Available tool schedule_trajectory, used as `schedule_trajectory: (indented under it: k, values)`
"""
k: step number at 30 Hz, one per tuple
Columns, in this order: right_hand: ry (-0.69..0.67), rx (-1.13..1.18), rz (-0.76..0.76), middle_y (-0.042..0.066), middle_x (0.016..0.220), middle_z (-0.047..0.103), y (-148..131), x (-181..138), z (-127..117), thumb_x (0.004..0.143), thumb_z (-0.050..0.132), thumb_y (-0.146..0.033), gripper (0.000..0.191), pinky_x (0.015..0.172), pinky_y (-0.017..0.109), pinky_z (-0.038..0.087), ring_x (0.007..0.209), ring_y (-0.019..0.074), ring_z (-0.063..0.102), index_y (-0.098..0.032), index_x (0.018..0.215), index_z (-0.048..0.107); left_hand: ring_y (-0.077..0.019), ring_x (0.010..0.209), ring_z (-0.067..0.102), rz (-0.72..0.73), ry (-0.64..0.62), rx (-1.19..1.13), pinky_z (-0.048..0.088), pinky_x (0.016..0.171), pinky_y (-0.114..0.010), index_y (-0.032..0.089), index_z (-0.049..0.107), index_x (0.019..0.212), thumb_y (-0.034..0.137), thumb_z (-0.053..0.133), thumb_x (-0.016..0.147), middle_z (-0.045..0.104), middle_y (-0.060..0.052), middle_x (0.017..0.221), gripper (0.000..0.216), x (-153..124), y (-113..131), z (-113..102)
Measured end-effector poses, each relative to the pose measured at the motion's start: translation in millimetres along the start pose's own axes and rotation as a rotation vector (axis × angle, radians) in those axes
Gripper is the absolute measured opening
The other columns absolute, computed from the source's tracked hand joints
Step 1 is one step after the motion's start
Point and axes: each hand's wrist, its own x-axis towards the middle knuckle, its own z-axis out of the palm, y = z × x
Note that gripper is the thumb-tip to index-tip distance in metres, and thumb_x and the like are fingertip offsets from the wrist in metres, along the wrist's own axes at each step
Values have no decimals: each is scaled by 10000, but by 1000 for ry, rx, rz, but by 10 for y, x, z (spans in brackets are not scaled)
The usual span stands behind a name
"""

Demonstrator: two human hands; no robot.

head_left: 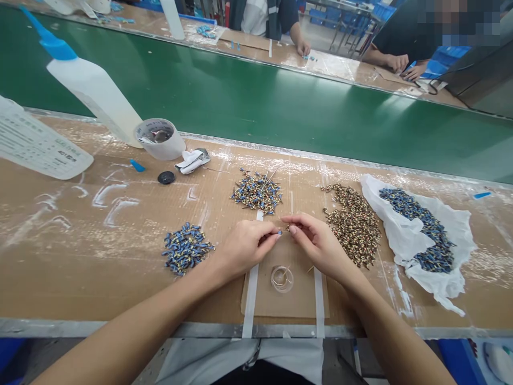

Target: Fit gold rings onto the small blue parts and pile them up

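My left hand pinches a small blue piece between thumb and forefinger. Close beside it, my right hand pinches a tiny brass-coloured piece; the two fingertips nearly meet. Both hands hover over a taped cardboard sheet. On that sheet stands a small clear cup with a thin stick in it. Just beyond my hands lies a pile of blue-and-brass pieces. A pile of blue pieces is left of my left forearm, and a heap of brass-coloured pieces sits right of my right hand.
More blue pieces rest on crumpled white plastic at the right. White squeeze bottles, a tape roll and a black cap occupy the left. Beyond the green belt, other people's hands work at another bench.
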Motion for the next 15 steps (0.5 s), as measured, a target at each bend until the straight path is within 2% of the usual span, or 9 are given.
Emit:
schedule_trajectory:
  k: [6,15]
  values:
    - [20,255,193,61,829,702,54,16,63,877,626,-334,191,672,300,529,708,165,637,-159,935,675,-127,615,556,0,8,44,371,594,-244,152,663,839,256,524,924,664,-21,715,193,9,-26,30]
    - [56,318,246,63,835,715,27,32,101,834,678,-395,244,660,298,566,687,160,661,-159,897,677,-144,676,586,41,10,70,404,634,-254,146,648,818,249,516,935,668,-28,738,204,9,-11,39]
